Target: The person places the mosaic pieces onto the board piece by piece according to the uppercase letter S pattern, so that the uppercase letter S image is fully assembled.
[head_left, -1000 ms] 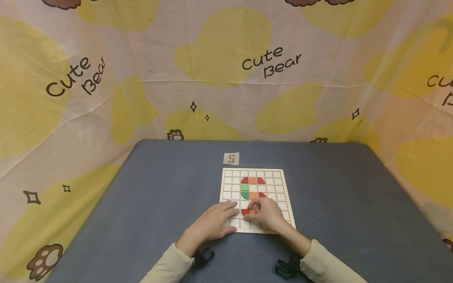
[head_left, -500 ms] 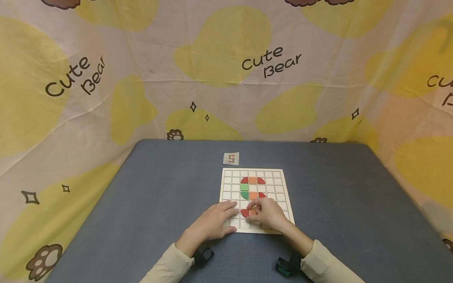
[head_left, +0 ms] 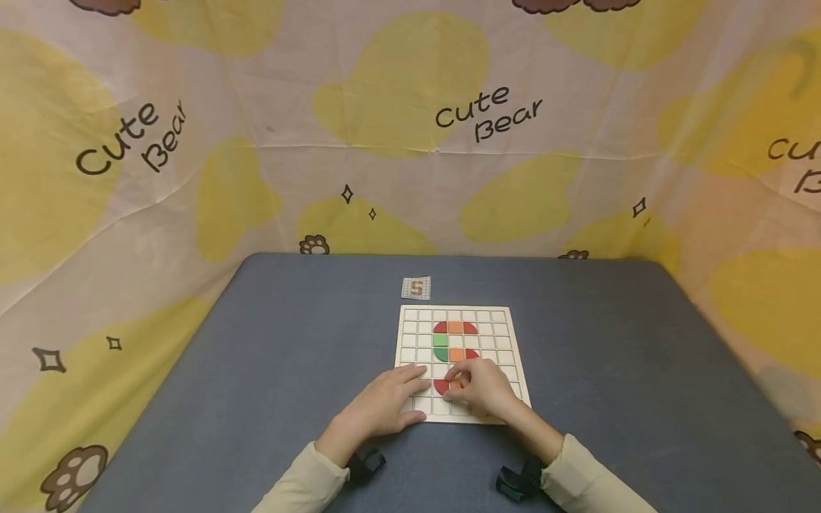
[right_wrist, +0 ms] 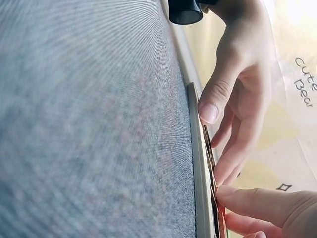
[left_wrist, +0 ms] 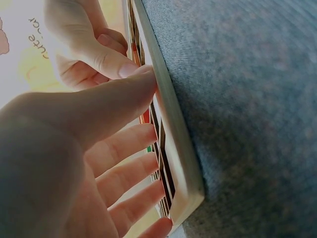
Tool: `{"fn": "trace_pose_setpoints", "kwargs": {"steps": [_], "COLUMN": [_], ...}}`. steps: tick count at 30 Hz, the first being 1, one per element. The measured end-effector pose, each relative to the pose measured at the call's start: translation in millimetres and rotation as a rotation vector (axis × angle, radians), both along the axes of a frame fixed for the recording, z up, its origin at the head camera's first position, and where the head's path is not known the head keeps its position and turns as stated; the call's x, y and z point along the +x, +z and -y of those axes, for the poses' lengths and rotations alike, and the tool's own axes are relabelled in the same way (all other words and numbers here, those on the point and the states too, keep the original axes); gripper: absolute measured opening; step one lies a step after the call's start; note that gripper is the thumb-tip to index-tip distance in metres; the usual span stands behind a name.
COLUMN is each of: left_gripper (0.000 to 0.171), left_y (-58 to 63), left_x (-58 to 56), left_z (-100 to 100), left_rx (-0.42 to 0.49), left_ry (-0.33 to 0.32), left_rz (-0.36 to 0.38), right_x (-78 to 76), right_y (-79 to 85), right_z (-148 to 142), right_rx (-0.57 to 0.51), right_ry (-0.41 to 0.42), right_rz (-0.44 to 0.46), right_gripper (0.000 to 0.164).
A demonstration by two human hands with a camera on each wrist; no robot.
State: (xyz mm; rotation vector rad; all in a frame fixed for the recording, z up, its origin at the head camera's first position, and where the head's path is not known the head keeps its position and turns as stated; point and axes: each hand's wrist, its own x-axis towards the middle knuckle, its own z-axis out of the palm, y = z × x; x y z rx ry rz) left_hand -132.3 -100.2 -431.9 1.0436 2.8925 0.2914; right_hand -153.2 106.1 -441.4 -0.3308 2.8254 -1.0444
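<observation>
A square grid board (head_left: 410, 320) lies on the table in the head view, with red, orange and green pieces on its squares. My left hand (head_left: 388, 402) rests on the board's left part, fingers spread; its thumb (left_wrist: 126, 91) lies by the near edge in the left wrist view. My right hand (head_left: 484, 388) pinches an orange square tile (head_left: 457, 383) between thumb and forefinger, low on the board. Touching that tile's left side is a red quarter-round piece (head_left: 441, 387). The right fingers partly cover both, plus a red piece (head_left: 472, 353) above.
Behind the board lies a small card (head_left: 416, 288) with a coloured grid pattern. The blue-grey table (head_left: 308, 320) extends around the board. A printed cloth (head_left: 385, 92) hangs behind and at both sides. Dark wrist-worn devices (head_left: 513, 484) sit under the cuffs.
My right thumb has drawn back slightly to the right, so more of the red piece and the orange tile shows. My left hand has stayed in place on the board.
</observation>
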Motion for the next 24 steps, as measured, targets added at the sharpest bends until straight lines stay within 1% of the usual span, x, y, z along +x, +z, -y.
{"fn": "trace_pose_setpoints", "kwargs": {"steps": [6,13,21,24], "left_gripper": [0.047,0.047,0.048,0.048], "left_y": [-1.2,-3.4,-6.5,-7.2], "left_x": [-0.2,0.3,0.5,0.0], "left_z": [0.5,0.1,-0.1,-0.5], "left_rx": [0.006,0.015,0.003,0.002], "left_ry": [0.002,-0.012,-0.003,0.0], "left_rz": [-0.002,0.0,0.013,0.02], "right_x": [0.2,1.5,2.8,2.7], "right_y": [-1.9,-3.0,-5.5,-6.1], "right_z": [1.2,-1.4,-2.5,-4.1], "right_rx": [-0.006,-0.011,-0.012,-0.027], "right_ry": [-0.006,-0.028,-0.017,-0.01], "right_rz": [-0.018,0.008,0.004,0.009], "right_gripper": [0.018,0.018,0.019,0.019]}}
